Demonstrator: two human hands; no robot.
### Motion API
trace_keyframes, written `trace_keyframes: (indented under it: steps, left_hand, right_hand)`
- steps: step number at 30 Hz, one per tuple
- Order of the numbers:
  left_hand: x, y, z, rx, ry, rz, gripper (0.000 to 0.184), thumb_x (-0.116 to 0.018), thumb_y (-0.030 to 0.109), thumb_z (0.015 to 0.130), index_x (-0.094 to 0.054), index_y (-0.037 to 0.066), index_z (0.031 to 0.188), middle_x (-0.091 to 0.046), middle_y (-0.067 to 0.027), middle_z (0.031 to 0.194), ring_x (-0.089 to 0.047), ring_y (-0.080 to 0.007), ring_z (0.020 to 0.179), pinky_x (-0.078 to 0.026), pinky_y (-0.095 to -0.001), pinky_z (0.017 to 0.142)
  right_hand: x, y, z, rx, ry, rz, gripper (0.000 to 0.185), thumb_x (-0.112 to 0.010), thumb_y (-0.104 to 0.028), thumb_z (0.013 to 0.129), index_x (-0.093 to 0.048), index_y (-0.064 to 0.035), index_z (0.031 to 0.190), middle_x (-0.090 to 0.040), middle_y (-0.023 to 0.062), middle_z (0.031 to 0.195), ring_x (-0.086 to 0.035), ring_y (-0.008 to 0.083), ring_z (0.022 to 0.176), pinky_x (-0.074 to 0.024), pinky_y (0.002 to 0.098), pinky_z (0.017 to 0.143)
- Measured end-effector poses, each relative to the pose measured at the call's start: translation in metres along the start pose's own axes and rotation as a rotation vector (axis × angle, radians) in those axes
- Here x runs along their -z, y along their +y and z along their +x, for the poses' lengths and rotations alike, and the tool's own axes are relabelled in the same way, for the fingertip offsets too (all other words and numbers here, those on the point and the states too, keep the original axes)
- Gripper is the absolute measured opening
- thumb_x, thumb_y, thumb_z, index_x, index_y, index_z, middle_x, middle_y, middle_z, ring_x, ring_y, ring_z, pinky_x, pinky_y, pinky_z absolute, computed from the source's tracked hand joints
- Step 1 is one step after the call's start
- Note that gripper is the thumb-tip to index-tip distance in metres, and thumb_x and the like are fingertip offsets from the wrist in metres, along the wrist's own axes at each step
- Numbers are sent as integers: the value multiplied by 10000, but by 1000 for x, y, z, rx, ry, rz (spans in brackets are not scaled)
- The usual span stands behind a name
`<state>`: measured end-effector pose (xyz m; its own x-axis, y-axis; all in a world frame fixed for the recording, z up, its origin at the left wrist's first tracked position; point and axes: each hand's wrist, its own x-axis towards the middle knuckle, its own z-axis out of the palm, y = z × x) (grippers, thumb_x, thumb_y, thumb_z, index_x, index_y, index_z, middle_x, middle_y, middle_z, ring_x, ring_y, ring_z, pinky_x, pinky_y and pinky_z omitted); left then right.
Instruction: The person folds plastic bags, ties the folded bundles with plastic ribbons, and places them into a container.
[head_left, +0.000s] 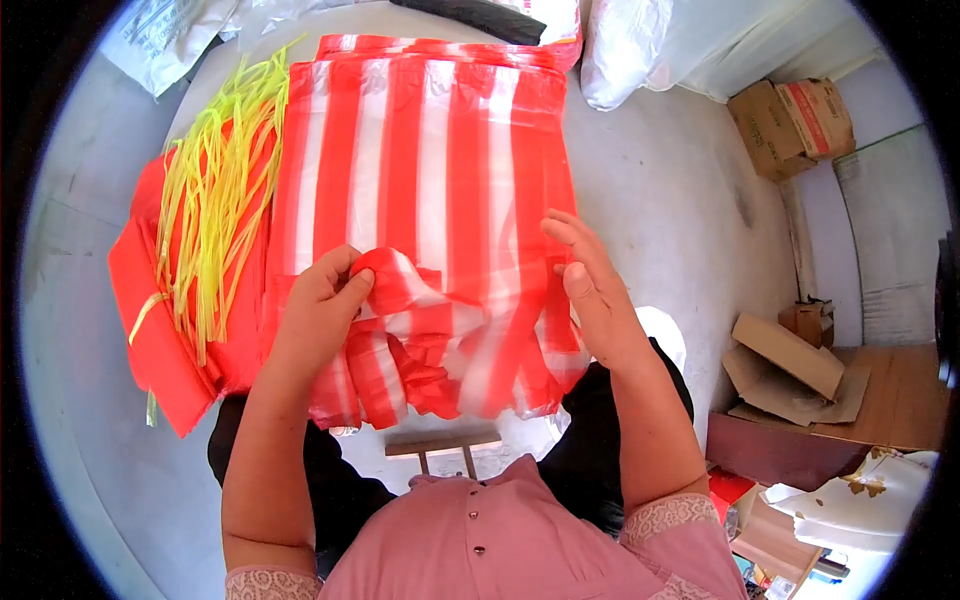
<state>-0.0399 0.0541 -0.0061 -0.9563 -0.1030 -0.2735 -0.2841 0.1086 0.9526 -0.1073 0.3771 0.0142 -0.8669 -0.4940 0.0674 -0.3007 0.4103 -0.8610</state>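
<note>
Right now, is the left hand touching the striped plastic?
Touching. The head view shows the left hand pinching a lifted fold of the red-and-white striped plastic, with no gap between them.

Grey floor (715,225), 1–3 o'clock. Pale wall (886,88) at 2, cardboard cartons (765,132) by it. Brown table (912,398) at 4, loose cardboard (795,362) on top. Bright light.

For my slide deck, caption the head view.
Left hand pinching striped plastic, right hand open at its edge, yellow strips alongside.
</note>
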Motion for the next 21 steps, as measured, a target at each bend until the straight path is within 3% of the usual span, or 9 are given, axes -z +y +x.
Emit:
trace_keyframes:
  steps: [5,8,11,14,18,21]
  left_hand:
    - [1,-2,2,4,-11,-18,116,-600,112,1062,-645,9,1030,-617,16,894,-539,-58,818,-461,-242,726]
    - [0,-1,2,-7,-11,-3,115,-602,112,1061,-644,10,1028,-617,16,893,-542,-59,815,-465,-243,724]
    - [1,0,2,11,-4,6,119,-608,119,1059,-650,9,1042,-624,11,899,-548,-60,821,-468,-244,729]
    - [1,3,0,-12,7,55,131,-614,127,1054,-657,4,1059,-632,7,905,-555,-65,825,-472,-251,734]
    - [6,-9,5,-20,-10,65,147,-630,132,1042,-664,-9,1067,-636,-11,892,-560,-78,818,-479,-265,735]
    - [4,-14,4,-84,-7,165,133,-642,124,1025,-669,-1,1061,-637,-32,870,-574,-103,792,-486,-288,712]
  right_hand:
    - [-2,0,-1,-64,-49,102,771,-366,-667,1068,-436,-82,1567,-319,103,1671,-383,268,1490,-415,445,1143]
    - [-14,-1,1,-52,-15,314,854,-381,-733,1032,-420,-74,1574,-415,123,1614,-458,278,1437,-428,429,1124]
    - [-13,-13,2,-39,-170,559,860,-408,-723,1031,-465,-31,1539,-541,149,1512,-554,287,1339,-439,408,1102]
    - [-8,-18,-3,8,-565,623,874,-477,-707,1020,-509,24,1498,-636,171,1407,-600,301,1299,-437,413,1105]
    - [0,-27,-10,52,-828,772,933,-560,-688,995,-503,114,1469,-635,230,1401,-593,314,1342,-431,465,1131]
    - [3,-26,-5,45,-813,795,946,-567,-686,992,-488,127,1469,-608,245,1433,-606,329,1329,-440,467,1130]
